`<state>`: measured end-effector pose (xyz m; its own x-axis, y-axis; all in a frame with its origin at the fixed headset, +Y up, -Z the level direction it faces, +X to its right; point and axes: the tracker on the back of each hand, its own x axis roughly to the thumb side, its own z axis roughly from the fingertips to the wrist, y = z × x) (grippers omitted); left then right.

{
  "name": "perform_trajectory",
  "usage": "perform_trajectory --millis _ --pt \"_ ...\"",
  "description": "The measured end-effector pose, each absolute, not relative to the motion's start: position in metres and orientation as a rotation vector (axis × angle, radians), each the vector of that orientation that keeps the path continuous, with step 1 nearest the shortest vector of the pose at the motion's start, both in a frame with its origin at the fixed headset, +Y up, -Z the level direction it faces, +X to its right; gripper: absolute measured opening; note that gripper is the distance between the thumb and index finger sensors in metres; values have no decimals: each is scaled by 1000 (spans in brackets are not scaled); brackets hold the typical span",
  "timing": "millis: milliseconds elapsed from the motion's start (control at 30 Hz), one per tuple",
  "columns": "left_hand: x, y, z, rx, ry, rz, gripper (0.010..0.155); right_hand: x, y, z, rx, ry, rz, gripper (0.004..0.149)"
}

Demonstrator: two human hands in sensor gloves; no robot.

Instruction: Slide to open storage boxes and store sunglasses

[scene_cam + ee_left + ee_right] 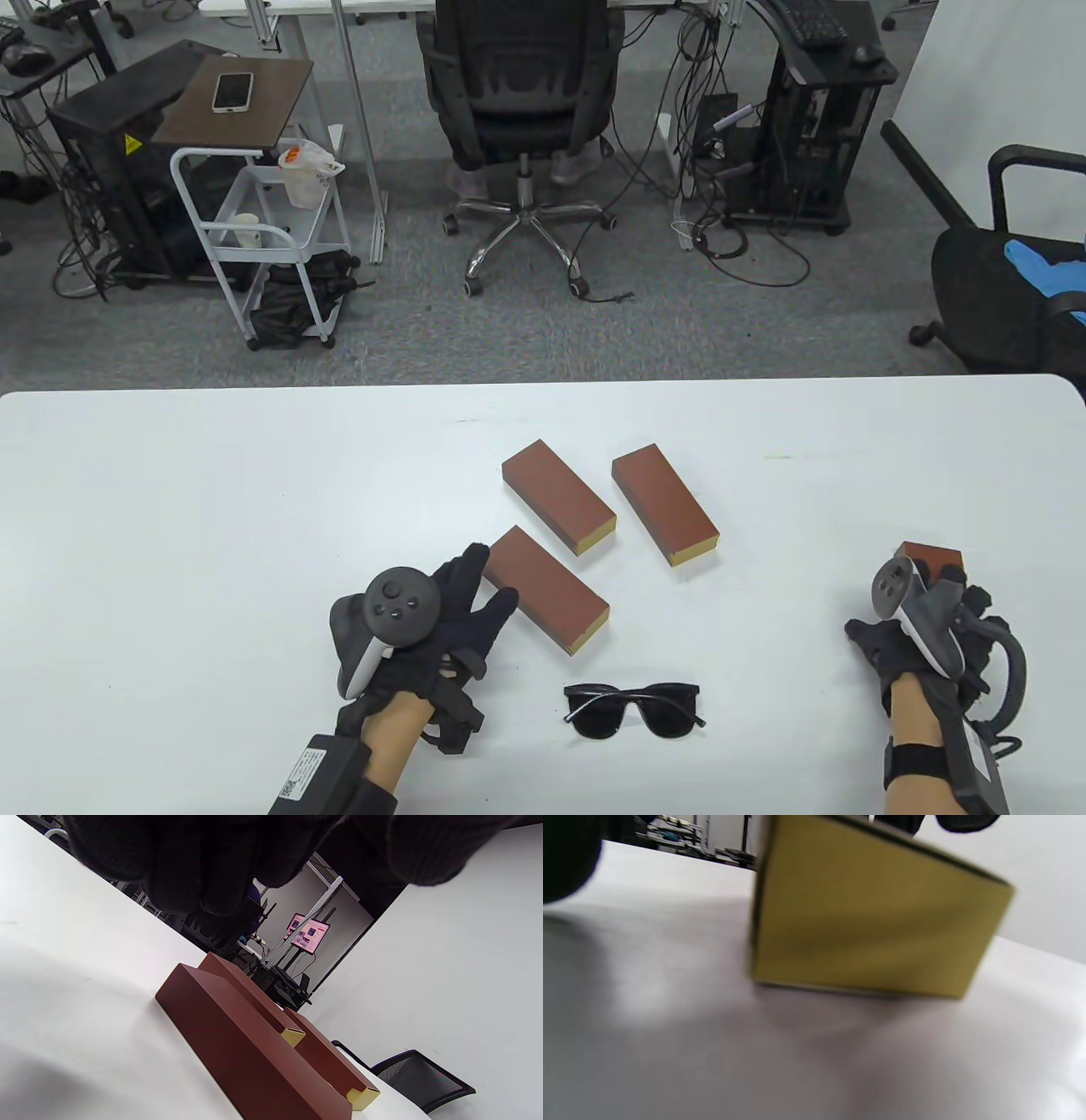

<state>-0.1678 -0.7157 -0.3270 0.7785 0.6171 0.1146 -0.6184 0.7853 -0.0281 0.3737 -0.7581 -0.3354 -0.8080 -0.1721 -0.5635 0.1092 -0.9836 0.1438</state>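
On the white tabletop (212, 509), three closed boxes (558, 507) lie ahead of your left hand (441, 620), whose spread fingers reach the nearest. Your right hand (925, 611) grips a fourth box (932, 556). The sunglasses (635, 709) lie between your hands, nearer your left, long axis crosswise.

Matt card boxes, knit gloves, glossy lenses on a smooth white table

The box (547, 589) just beyond the left hand (441, 624) looks like matt brown card with a mustard-yellow end, as do the two boxes (557, 497) (665, 504) farther off; the box (933, 556) in front of the right hand (920, 624) shows a matt yellow end face. Both gloves are black knit cloth, their trackers smooth plastic. The sunglasses (635, 709) between the hands have glossy dark lenses and a black plastic-looking frame. The table (212, 509) is smooth, faintly sheened white.
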Motion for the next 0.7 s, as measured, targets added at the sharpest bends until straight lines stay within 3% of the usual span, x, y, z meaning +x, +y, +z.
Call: perform_trajectory --millis 300,700 --pt "-170 -716 -327 11 -109 665 77 391 -767 -329 1092 -333 -2916 100" --pt "-173 -715 -326 19 -93 657 74 395 -769 -329 1072 -262 -3003 84"
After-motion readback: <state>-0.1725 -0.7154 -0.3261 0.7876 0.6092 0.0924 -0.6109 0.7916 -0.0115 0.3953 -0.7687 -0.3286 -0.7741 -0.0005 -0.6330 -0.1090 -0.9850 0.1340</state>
